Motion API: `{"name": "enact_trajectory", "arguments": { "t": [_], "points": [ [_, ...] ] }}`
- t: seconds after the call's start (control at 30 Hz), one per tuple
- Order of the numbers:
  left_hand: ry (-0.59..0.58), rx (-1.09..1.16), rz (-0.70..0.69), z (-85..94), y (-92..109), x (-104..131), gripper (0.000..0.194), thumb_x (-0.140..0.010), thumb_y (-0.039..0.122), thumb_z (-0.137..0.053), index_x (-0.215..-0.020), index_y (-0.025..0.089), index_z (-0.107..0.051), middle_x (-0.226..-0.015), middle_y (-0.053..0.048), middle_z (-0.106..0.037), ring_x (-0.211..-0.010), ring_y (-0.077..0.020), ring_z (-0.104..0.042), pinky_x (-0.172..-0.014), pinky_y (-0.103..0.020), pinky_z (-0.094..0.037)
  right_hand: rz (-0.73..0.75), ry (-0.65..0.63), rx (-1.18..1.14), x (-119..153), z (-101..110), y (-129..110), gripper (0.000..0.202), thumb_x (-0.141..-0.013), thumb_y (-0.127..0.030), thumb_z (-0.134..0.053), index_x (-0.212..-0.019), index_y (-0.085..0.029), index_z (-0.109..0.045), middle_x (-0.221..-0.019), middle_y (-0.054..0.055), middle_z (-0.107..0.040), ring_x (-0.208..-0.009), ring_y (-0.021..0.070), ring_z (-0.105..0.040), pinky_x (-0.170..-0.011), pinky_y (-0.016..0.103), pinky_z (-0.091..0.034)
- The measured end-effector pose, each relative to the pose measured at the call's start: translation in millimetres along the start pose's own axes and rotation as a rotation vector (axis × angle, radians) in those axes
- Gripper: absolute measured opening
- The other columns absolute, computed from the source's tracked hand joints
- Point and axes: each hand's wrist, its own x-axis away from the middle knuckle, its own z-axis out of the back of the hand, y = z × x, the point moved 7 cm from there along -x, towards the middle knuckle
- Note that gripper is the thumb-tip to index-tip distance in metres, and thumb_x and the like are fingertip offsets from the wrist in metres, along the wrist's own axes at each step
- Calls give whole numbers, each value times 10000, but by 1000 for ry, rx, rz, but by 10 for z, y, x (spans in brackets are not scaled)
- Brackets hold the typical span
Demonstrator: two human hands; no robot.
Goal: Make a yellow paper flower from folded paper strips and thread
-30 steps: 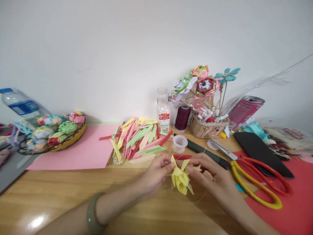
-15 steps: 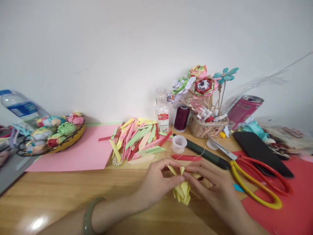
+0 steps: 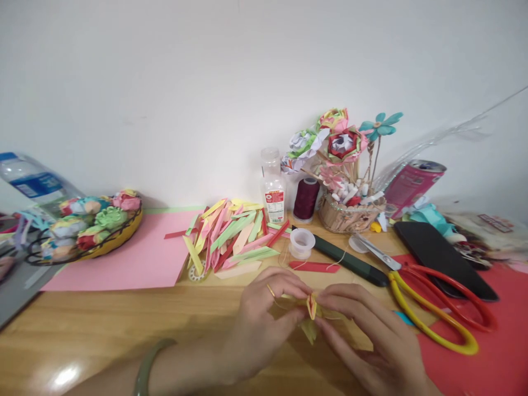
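A folded yellow paper piece (image 3: pixel 311 307) with a red inner edge is held low over the table, its pointed end turned towards me. My left hand (image 3: pixel 268 324) pinches it from the left between thumb and fingers, with a ring on one finger. From the right, the thumb and fingertips of my right hand (image 3: pixel 367 330) close on its side. More yellow paper points hang below, partly hidden and blurred. A thin pale thread runs out beside the fingers on both sides.
Folded paper strips (image 3: pixel 235 234) lie heaped ahead, near a glass bottle (image 3: pixel 274 198) and a maroon thread spool (image 3: pixel 306 201). Scissors (image 3: pixel 433 308), a dark-handled cutter (image 3: pixel 350 261), a black phone (image 3: pixel 443 261) and a flower basket (image 3: pixel 350 212) stand or lie rightward. Pink paper (image 3: pixel 152 258) lies left.
The yellow paper has been turned, so its red-edged end now faces me and fewer spread points show. Both hands have shifted slightly, the right one lower and further right.
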Motion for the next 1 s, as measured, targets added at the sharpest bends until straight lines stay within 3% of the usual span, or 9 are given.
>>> {"name": "enact_trajectory", "arguments": {
  "t": [0.3,0.57,1.0],
  "points": [
    [2,-36,-78,8,38,6,108,-760,114,-617,-830,192,-591,-845,-39,-672,-801,-144,-610,-728,-298,-502,-11,-11,-51,25,-14,35,97,-772,-139,-580,-835,-208,-554,-775,20,-634,-728,137,-633,-599,224,-515],
    [-37,-124,-201,4,122,25,168,-784,99,-562,-898,223,-566,-883,-39,-672,-801,-152,-599,-733,-310,-511,63,-86,-84,94,-31,56,159,-795,-113,-552,-926,-202,-550,-849,38,-620,-806,141,-620,-650,220,-524],
    [-33,-224,-340,0,252,18,148,-813,107,-513,-908,211,-561,-863,-47,-678,-796,-148,-592,-729,-288,-515,114,-102,-82,180,-19,59,236,-770,-67,-571,-962,-203,-552,-877,45,-612,-834,154,-621,-689,229,-531]
  ]
}}
